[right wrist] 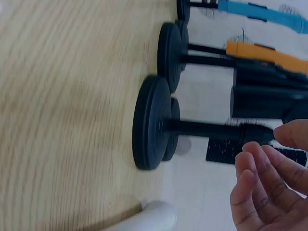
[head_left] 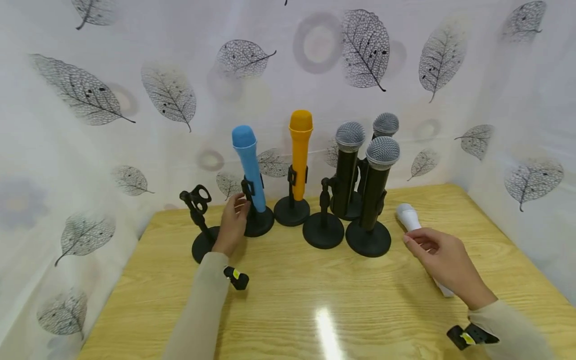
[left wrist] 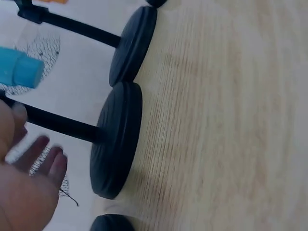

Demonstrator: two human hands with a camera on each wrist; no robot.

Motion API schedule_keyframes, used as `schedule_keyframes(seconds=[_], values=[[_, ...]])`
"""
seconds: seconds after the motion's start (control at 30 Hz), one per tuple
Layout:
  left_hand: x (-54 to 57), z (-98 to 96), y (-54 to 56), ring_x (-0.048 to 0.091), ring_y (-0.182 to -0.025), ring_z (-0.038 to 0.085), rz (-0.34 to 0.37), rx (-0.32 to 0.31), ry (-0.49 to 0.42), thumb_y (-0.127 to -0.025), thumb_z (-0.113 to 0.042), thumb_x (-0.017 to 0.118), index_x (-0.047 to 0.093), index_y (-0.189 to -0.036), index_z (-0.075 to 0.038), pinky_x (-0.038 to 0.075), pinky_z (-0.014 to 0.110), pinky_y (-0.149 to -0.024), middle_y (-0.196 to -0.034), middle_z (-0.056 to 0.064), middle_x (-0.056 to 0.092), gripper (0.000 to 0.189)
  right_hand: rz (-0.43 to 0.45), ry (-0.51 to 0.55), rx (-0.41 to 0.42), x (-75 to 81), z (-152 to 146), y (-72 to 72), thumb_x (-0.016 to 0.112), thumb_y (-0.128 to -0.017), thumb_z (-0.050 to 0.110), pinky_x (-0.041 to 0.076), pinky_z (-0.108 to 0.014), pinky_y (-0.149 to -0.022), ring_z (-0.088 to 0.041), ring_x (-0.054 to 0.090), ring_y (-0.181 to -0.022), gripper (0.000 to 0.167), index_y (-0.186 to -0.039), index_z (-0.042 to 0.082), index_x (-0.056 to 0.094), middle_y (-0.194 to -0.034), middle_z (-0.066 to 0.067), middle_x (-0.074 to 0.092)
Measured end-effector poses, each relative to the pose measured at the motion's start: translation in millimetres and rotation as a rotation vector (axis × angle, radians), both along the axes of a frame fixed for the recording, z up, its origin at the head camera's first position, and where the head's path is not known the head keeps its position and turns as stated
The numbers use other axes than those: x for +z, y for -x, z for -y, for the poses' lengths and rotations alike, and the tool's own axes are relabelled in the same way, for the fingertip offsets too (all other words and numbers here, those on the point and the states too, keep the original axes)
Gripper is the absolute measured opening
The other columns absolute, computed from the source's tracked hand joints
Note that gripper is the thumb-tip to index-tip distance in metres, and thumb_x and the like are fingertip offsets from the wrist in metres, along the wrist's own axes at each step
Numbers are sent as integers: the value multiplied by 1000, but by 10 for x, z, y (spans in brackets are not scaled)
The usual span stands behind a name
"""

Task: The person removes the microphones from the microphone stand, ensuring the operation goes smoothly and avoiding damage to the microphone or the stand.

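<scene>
Fingers [left wrist: 53, 163] of the left hand [head_left: 231, 220] bend loosely by the black stand [head_left: 260, 226] with the blue microphone [head_left: 249, 165]; I can't tell if they pinch it. The right hand [head_left: 443, 257] is above the white microphone [head_left: 408, 216], which lies on the desk [head_left: 279, 295]. From the head they seem to touch, but the right wrist view shows a gap and softly curled fingers, holding nothing.
</scene>
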State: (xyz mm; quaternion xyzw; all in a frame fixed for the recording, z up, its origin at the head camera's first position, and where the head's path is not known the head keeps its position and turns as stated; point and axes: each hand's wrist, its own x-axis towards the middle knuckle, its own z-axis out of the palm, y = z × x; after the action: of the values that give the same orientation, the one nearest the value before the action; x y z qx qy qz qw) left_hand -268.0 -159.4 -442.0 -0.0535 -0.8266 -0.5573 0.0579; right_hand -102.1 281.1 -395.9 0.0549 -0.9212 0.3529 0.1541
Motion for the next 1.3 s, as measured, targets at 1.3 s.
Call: schedule_keyframes(seconds=[1.3], values=[[-104, 26, -150, 56, -129, 27, -64, -147, 96, -111, -25, 45, 56, -135, -16, 44, 50, -108, -126, 10, 64, 28, -60, 192, 360, 97, 1061, 169, 73, -95, 14, 59, -28, -74, -8, 69, -82, 10, -105, 15, 75, -95, 7, 73]])
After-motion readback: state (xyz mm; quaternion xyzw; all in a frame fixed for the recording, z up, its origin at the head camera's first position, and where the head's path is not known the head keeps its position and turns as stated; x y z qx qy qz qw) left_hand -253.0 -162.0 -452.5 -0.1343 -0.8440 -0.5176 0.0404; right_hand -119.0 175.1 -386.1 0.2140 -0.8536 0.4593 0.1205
